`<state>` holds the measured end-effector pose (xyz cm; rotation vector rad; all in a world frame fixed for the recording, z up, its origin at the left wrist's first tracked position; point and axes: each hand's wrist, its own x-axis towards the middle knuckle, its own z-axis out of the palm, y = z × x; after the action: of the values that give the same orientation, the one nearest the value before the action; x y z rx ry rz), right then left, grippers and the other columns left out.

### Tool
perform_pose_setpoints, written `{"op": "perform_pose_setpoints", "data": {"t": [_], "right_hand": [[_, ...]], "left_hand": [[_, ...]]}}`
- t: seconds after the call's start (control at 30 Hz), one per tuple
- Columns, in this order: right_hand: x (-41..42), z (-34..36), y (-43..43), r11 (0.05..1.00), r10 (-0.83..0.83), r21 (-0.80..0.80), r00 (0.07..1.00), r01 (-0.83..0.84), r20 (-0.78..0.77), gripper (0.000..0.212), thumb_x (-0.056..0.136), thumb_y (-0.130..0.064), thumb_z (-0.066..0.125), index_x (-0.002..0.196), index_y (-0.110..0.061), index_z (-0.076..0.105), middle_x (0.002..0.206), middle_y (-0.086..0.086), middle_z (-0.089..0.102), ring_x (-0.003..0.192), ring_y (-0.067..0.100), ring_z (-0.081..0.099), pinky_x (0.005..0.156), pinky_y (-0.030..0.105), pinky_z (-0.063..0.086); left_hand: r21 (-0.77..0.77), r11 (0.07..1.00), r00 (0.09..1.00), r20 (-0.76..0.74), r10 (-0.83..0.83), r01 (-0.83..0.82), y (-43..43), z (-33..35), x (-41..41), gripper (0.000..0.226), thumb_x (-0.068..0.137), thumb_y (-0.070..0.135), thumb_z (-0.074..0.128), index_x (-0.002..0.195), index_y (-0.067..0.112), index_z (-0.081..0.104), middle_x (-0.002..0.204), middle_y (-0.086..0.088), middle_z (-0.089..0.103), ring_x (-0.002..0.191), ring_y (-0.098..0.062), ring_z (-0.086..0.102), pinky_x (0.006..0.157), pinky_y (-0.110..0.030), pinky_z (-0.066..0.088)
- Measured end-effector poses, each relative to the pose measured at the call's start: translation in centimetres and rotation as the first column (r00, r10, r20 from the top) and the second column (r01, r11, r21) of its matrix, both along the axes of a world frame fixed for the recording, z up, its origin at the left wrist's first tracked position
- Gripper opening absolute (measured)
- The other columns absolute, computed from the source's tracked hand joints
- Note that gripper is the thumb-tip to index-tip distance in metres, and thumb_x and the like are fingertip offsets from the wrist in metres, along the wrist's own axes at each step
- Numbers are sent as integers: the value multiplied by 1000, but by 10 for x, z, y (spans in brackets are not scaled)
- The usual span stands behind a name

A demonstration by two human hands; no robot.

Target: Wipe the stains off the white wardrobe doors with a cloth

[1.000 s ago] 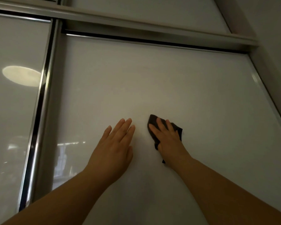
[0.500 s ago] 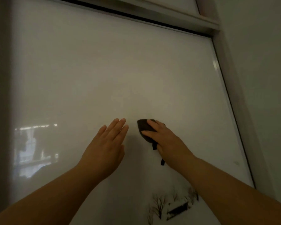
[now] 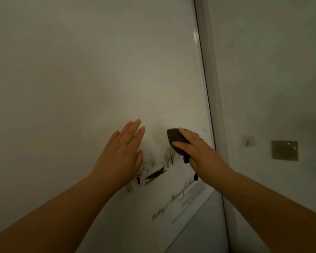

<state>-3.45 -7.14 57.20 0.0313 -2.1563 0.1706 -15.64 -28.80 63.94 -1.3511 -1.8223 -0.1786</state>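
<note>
your right hand (image 3: 199,152) grips the dark cloth (image 3: 174,138), bunched under curled fingers and pressed to the white wardrobe door (image 3: 98,70) near its right edge, likely so the pad bears hard on 1 patch. your left hand (image 3: 122,152) lies flat beside it, fingers straight, holding nothing, probably to brace you. a printed winter sketch (image 3: 155,173) sits just below both hands. the door is glossy and dim; its pale frame (image 3: 211,99) meets a plain wall (image 3: 272,70) carrying a square plate (image 3: 285,150).
</note>
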Motion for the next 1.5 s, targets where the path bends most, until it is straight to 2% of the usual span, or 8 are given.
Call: {"op": "perform_pose_setpoints", "data": {"t": [0.2, 0.47, 0.6, 0.73, 0.9, 1.17, 1.37, 1.5], "right_hand": [[81, -111, 30, 953, -260, -101, 941, 287, 217, 48, 83, 8, 50, 128, -9, 55, 147, 21, 32, 131, 38, 35, 108, 42, 19], [152, -280, 104, 783, -373, -251, 753, 569, 542, 54, 81, 11, 53, 128, -15, 55, 151, 14, 26, 133, 37, 32, 106, 29, 19], [170, -389, 131, 682, -285, -357, 681, 639, 675, 54, 82, 11, 47, 130, -14, 53, 153, 14, 22, 137, 34, 25, 111, 29, 16], [188, -483, 136, 614, -211, -397, 626, 683, 751, 54, 84, 5, 46, 132, -18, 51, 154, 10, 17, 140, 29, 22, 112, 33, 24], [202, -556, 150, 614, -145, -387, 580, 688, 801, 54, 88, 3, 44, 136, -21, 45, 156, 7, 10, 142, 26, 15, 114, 34, 22], [219, -632, 183, 605, -128, -380, 557, 700, 821, 53, 90, 1, 44, 138, -23, 42, 157, 5, 7, 143, 23, 7, 114, 34, 19], [228, -660, 189, 631, -72, -309, 450, 712, 890, 51, 93, -11, 44, 140, -29, 36, 158, -1, 4, 144, 21, 0, 115, 50, 5], [234, -657, 191, 615, -74, -351, 495, 706, 866, 43, 97, -22, 42, 138, -32, 39, 157, -5, 9, 143, 16, -2, 112, 52, 1]], "left_hand": [[-63, 986, 967, 211, -141, 157, 17, -83, 13, 55, 92, 30, 37, 142, 8, 32, 153, -7, 22, 136, -24, 26, 106, -37, 25], [-29, 975, 833, 526, -173, 221, 25, -168, 5, 52, 87, 63, 28, 137, 47, 29, 147, 21, 27, 123, -22, 43, 94, -50, 42], [-59, 966, 731, 666, -149, 251, 65, -246, 19, 57, 86, 59, 33, 139, 40, 31, 146, 22, 29, 128, -9, 36, 94, -14, 35], [-110, 942, 665, 733, -139, 318, 131, -344, 67, 58, 85, 48, 37, 136, 22, 43, 141, 3, 42, 125, -10, 37, 99, -26, 35], [-190, 890, 555, 828, -82, 415, 221, -470, 127, 51, 89, 31, 45, 137, 11, 42, 143, -4, 40, 127, -2, 27, 100, 0, 7], [-405, 774, 531, 841, 106, 486, 297, -622, 160, 56, 92, 28, 47, 143, 14, 29, 153, 0, 23, 138, -16, 23, 107, -23, 16], [-500, 712, 553, 812, 189, 492, 320, -679, 173, 59, 92, 33, 45, 145, 17, 25, 154, 0, 17, 136, -18, 25, 107, -29, 23], [-481, 723, 532, 827, 185, 497, 323, -685, 175, 59, 93, 34, 45, 145, 18, 24, 155, 2, 16, 137, -17, 23, 107, -30, 23]]}}
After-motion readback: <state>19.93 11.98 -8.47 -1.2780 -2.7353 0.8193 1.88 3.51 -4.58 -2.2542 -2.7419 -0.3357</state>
